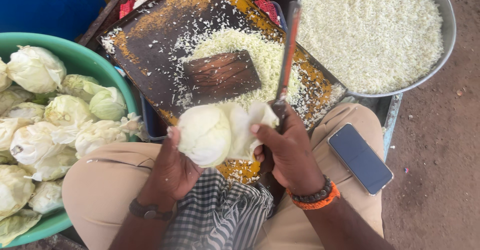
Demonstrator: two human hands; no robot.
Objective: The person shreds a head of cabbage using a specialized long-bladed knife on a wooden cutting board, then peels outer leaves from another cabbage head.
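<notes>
Both hands at lower centre: left hand (172, 167) cups cabbage (205, 134) over the board (150, 45); right hand (287, 152) grips knife (287, 55) and pinches a loose leaf, blade pointing away

Held between left hand (172, 172) and right hand (287, 152): a pale round cabbage head (205, 135), its loose leaf touching the right fingers (260, 130). In the right hand too, a long metal-bladed knife (287, 55), reaching away beyond the fingers. Beyond the fingertips, a dark rectangular chopping board (150, 40) carrying shredded cabbage (255, 50). Left of the left fingers, a green round plastic tub (107, 70) holding whole cabbages (35, 70). Beyond and right of the right fingers, a wide round metal basin (447, 25). Just right of the right hand, on the thigh, a dark flat phone (360, 158).
</notes>
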